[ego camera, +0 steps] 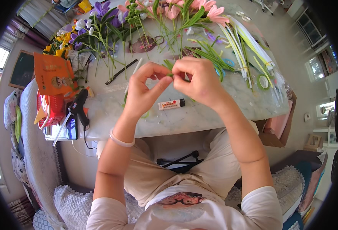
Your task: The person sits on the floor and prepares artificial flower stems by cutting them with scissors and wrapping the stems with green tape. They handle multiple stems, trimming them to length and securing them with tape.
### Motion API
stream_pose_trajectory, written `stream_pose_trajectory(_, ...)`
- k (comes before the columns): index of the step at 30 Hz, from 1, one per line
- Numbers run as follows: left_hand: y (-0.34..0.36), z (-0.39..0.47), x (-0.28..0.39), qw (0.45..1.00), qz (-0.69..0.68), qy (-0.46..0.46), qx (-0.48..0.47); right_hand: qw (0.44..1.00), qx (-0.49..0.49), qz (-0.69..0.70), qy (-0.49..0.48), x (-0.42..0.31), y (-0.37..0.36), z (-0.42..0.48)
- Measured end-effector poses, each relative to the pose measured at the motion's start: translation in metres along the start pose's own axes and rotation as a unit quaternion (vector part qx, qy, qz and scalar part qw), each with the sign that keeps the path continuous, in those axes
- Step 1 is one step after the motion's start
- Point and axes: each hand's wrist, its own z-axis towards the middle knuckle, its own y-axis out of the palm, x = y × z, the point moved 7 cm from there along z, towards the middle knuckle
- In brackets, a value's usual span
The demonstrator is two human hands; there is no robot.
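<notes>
Both of my hands meet above the marble-patterned table [215, 115]. My left hand [147, 86] pinches a small green pipe-cleaner piece [169, 75] between thumb and forefinger. On the piece's other side, my right hand [199, 79] grips it with curled fingers that hide part of it. Just below the hands lies a small white tube with a black cap [170, 104]. Green pipe cleaners [212, 56] lie in a loose pile behind my right hand. Pipe-cleaner flowers in purple [101, 10], pink [216, 14] and yellow [61, 53] spread over the far side.
A black glue gun [81, 107] lies at the left beside a red basket [57, 110] and an orange packet [54, 73]. A black pen [121, 72] rests left of the hands. On the right are white pipe cleaners [255, 43], a green tape roll [263, 82] and blue-handled scissors [228, 62].
</notes>
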Motion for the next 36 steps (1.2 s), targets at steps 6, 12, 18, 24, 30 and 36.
stream_pose_trajectory(6,-0.003,0.0,0.013,0.987,0.149,0.019,-0.056,0.999,-0.014,-0.009,-0.032,-0.002,0.008,-0.003)
stream_pose_trajectory(12,0.001,-0.011,-0.022,0.951,-0.282,-0.097,0.078,0.968,-0.016,0.211,0.133,0.013,0.016,-0.007)
stream_pose_trajectory(18,0.019,-0.017,-0.022,0.894,-0.417,-0.078,0.145,0.951,0.085,0.283,0.093,0.02,0.026,-0.01)
stream_pose_trajectory(24,0.002,-0.005,-0.016,0.983,-0.15,-0.106,-0.006,0.999,0.017,-0.002,0.03,-0.006,-0.005,-0.002)
stream_pose_trajectory(30,-0.004,0.0,0.008,0.994,0.109,0.007,-0.023,1.0,0.02,0.006,-0.022,-0.013,-0.001,-0.004)
stream_pose_trajectory(36,-0.003,-0.008,-0.02,0.969,-0.211,-0.113,0.054,0.992,0.067,0.101,0.028,-0.005,0.0,-0.006)
